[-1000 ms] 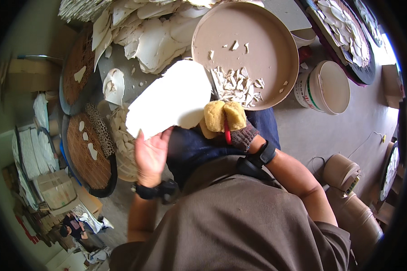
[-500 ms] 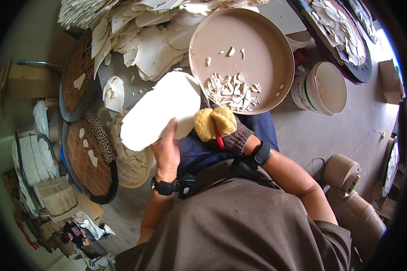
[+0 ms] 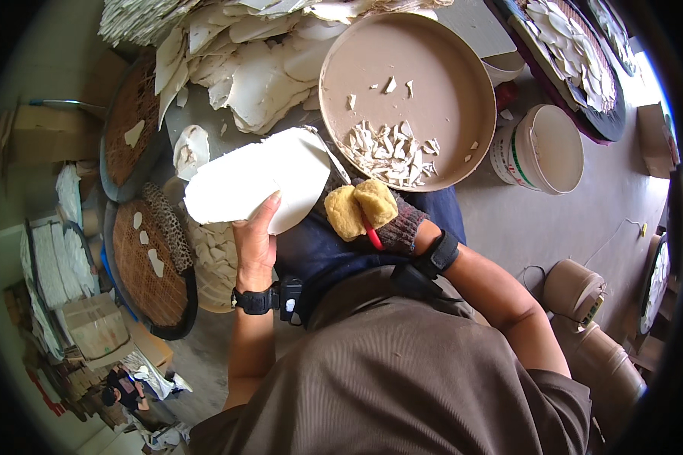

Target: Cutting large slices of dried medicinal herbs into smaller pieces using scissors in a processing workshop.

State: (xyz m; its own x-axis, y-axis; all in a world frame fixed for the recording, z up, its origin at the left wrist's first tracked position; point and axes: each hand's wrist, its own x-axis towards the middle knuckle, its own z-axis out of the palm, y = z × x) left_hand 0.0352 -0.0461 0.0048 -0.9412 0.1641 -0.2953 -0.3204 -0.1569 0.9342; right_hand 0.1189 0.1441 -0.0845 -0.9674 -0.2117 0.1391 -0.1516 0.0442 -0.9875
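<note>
Head view, centre: left hand pinches the white sheet, thumb on top, seemingly to steady it; right hand curls round the red-handled tool, fingers partly hidden by yellow foam. Upper-centre tray likely catches chips.

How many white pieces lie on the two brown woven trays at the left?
4: one white piece on the upper tray; on the lower tray, a top piece, middle piece and bottom piece. The spotted strip may hide more.
</note>
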